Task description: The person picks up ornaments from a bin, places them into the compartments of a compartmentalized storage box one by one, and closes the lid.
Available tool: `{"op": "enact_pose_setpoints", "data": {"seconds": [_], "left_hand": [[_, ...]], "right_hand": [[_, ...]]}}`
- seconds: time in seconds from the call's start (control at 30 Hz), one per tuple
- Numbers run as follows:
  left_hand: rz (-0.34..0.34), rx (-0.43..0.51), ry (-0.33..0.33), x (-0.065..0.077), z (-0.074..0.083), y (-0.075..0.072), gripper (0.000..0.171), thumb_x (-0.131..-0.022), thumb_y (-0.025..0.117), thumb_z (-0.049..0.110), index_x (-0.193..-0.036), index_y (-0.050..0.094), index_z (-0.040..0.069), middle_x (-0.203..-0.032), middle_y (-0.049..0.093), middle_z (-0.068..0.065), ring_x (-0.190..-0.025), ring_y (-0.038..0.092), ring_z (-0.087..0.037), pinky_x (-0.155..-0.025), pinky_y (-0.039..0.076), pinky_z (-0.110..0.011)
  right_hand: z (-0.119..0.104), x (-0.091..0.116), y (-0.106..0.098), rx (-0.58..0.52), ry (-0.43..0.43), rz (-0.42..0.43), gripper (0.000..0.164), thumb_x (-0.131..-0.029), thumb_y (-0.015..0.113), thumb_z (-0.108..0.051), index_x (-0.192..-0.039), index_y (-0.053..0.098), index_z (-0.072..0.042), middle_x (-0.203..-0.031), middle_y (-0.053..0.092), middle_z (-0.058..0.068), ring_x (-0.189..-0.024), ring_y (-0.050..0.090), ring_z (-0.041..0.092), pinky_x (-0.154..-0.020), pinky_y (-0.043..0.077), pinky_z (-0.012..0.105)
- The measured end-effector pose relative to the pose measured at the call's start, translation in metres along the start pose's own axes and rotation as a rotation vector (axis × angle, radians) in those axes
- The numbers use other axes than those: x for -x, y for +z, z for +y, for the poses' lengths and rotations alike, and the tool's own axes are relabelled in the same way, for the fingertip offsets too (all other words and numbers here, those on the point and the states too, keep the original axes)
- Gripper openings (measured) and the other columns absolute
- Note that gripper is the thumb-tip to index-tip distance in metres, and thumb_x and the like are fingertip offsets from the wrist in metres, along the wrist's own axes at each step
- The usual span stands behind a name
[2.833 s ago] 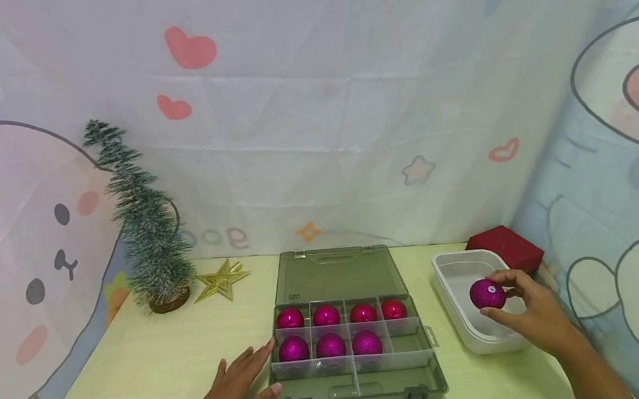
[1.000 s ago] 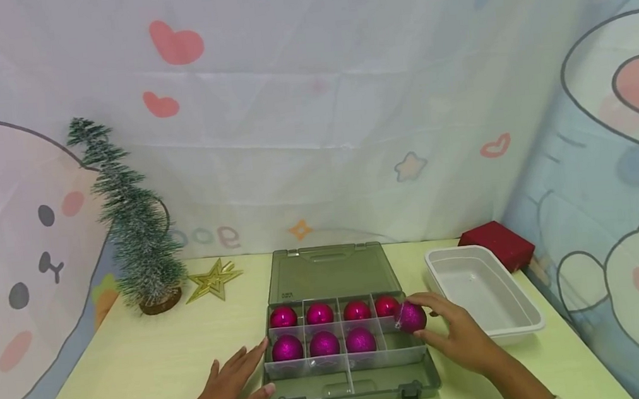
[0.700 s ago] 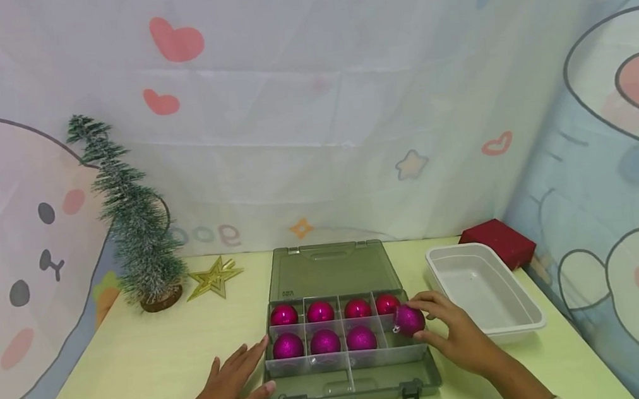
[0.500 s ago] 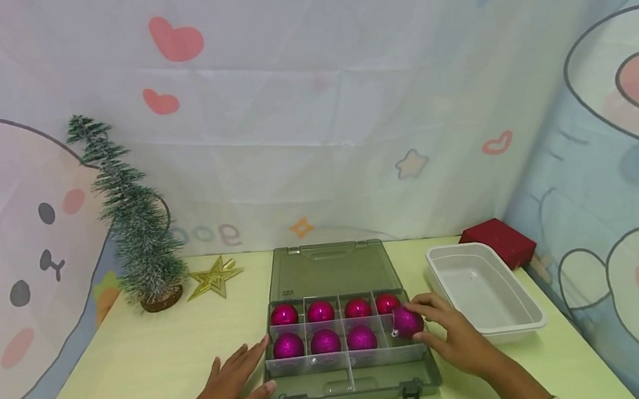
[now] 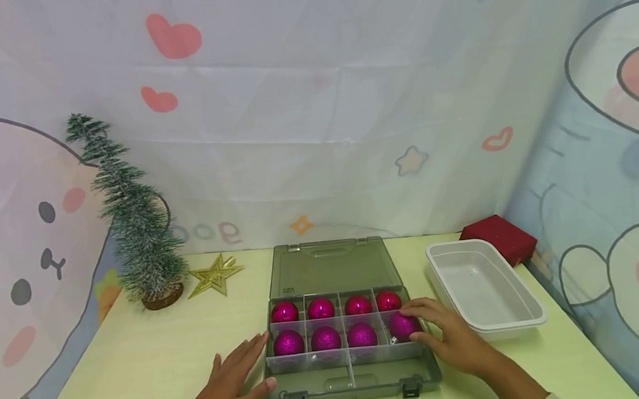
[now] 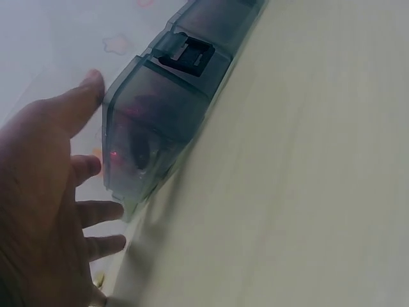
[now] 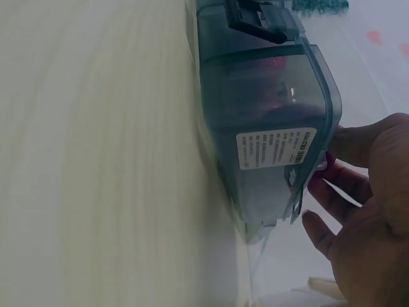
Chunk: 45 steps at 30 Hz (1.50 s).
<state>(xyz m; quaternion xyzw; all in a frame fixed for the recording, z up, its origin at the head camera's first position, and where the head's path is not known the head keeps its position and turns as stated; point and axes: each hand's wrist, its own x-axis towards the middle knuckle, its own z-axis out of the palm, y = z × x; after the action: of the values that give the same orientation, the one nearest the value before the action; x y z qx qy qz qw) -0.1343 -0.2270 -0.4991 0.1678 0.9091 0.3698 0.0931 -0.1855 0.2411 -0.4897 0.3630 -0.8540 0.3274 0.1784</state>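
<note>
A smoky green divided box [image 5: 307, 384] lies with its lid folded back in the head view. Shiny magenta and red baubles [image 5: 320, 308] fill its back row of compartments; glittery purple baubles [image 5: 325, 338] fill the middle row. My right hand [image 5: 451, 334] holds the rightmost glittery bauble [image 5: 403, 327] between thumb and fingers, down in its compartment. In the right wrist view, those fingers [image 7: 335, 198] reach over the box's side wall, which hides most of the bauble. My left hand [image 5: 224, 385] rests with spread, relaxed fingers against the box's left side [image 6: 153, 121].
Right of the box stands a white plastic tub [image 5: 489, 286] with nothing in it, and a dark red box [image 5: 498, 239] sits behind it. At the back left are a small frosted tree [image 5: 143, 240] and a gold star [image 5: 216, 276]. A printed cloth backs the table.
My right hand has carried the glittery bauble from over the white tub leftward to the box, then lowered it into the rightmost middle-row compartment. My left hand has stayed at the box's left side.
</note>
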Motion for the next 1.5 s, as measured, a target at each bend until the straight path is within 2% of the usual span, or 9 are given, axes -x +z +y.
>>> {"op": "enact_pose_setpoints", "data": {"seconds": [0.3, 0.63, 0.8, 0.87, 0.93, 1.07, 1.17, 1.33, 1.5], "left_hand": [[0.107, 0.059, 0.023, -0.011, -0.006, 0.007, 0.075, -0.113, 0.06, 0.043, -0.176, 0.027, 0.017, -0.18, 0.031, -0.017, -0.166, 0.024, -0.052, -0.114, -0.006, -0.095], [0.285, 0.126, 0.143, -0.037, -0.011, 0.01, 0.072, -0.111, 0.065, 0.031, -0.171, 0.035, 0.006, -0.173, 0.043, -0.023, -0.16, 0.036, -0.054, -0.118, 0.001, -0.093], [0.326, 0.131, 0.156, -0.046, -0.013, 0.011, 0.072, -0.11, 0.066, 0.029, -0.17, 0.036, 0.004, -0.171, 0.045, -0.024, -0.16, 0.037, -0.053, -0.12, 0.002, -0.091], [0.328, 0.13, 0.153, -0.049, -0.016, 0.011, 0.073, -0.11, 0.066, 0.03, -0.171, 0.035, 0.004, -0.171, 0.045, -0.023, -0.16, 0.037, -0.052, -0.121, 0.002, -0.091], [0.327, 0.132, 0.15, -0.052, -0.018, 0.011, 0.074, -0.11, 0.066, 0.03, -0.172, 0.034, 0.005, -0.171, 0.045, -0.023, -0.16, 0.038, -0.051, -0.122, 0.002, -0.09], [0.321, 0.154, 0.147, -0.06, -0.022, 0.009, 0.074, -0.11, 0.064, 0.03, -0.173, 0.032, 0.007, -0.17, 0.045, -0.026, -0.159, 0.039, -0.053, -0.122, -0.001, -0.089], [0.308, 0.173, 0.121, -0.068, -0.022, 0.006, 0.074, -0.112, 0.061, 0.032, -0.174, 0.029, 0.01, -0.168, 0.047, -0.027, -0.16, 0.038, -0.054, -0.124, -0.005, -0.088], [0.275, 0.209, 0.055, -0.08, -0.019, 0.003, 0.074, -0.113, 0.058, 0.036, -0.175, 0.026, 0.011, -0.168, 0.048, -0.027, -0.162, 0.035, -0.052, -0.127, -0.012, -0.082], [0.244, 0.222, -0.003, -0.091, -0.018, 0.001, 0.074, -0.114, 0.053, 0.04, -0.176, 0.024, 0.011, -0.168, 0.048, -0.026, -0.165, 0.031, -0.049, -0.13, -0.014, -0.076]], "right_hand": [[0.003, 0.001, 0.01, -0.025, 0.057, 0.009, 0.041, -0.097, 0.082, -0.011, -0.137, 0.074, -0.019, -0.136, 0.072, 0.001, -0.13, 0.062, 0.02, -0.107, 0.057, 0.04], [0.005, 0.004, 0.017, -0.069, 0.144, 0.032, 0.041, -0.098, 0.083, -0.013, -0.137, 0.074, -0.022, -0.139, 0.068, 0.003, -0.134, 0.053, 0.011, -0.108, 0.054, 0.037], [0.008, 0.006, 0.016, -0.15, 0.156, 0.029, 0.039, -0.099, 0.082, -0.01, -0.137, 0.074, -0.016, -0.141, 0.065, 0.01, -0.138, 0.048, 0.003, -0.109, 0.051, 0.029], [0.008, 0.005, 0.016, -0.181, 0.184, 0.028, 0.038, -0.101, 0.08, -0.01, -0.138, 0.073, -0.013, -0.144, 0.062, 0.011, -0.139, 0.048, 0.003, -0.11, 0.051, 0.033], [0.008, 0.002, 0.016, -0.19, 0.231, 0.038, 0.038, -0.103, 0.077, -0.012, -0.141, 0.071, -0.012, -0.147, 0.059, 0.011, -0.14, 0.05, 0.009, -0.107, 0.051, 0.041], [0.007, -0.013, 0.02, -0.176, 0.363, 0.063, 0.046, -0.109, 0.07, -0.023, -0.151, 0.06, -0.005, -0.154, 0.056, 0.015, -0.145, 0.054, 0.033, -0.104, 0.053, 0.059], [0.008, -0.027, 0.024, -0.184, 0.501, 0.04, 0.06, -0.112, 0.064, -0.035, -0.16, 0.048, -0.003, -0.162, 0.049, 0.021, -0.152, 0.048, 0.047, -0.113, 0.05, 0.068], [0.01, -0.043, 0.029, -0.251, 0.735, 0.011, 0.075, -0.114, 0.057, -0.047, -0.167, 0.035, 0.002, -0.17, 0.041, 0.032, -0.16, 0.039, 0.052, -0.127, 0.037, 0.069], [0.014, -0.049, 0.033, -0.306, 0.814, 0.03, 0.074, -0.115, 0.056, -0.042, -0.166, 0.036, 0.007, -0.167, 0.043, 0.036, -0.159, 0.04, 0.054, -0.13, 0.034, 0.067]]}}
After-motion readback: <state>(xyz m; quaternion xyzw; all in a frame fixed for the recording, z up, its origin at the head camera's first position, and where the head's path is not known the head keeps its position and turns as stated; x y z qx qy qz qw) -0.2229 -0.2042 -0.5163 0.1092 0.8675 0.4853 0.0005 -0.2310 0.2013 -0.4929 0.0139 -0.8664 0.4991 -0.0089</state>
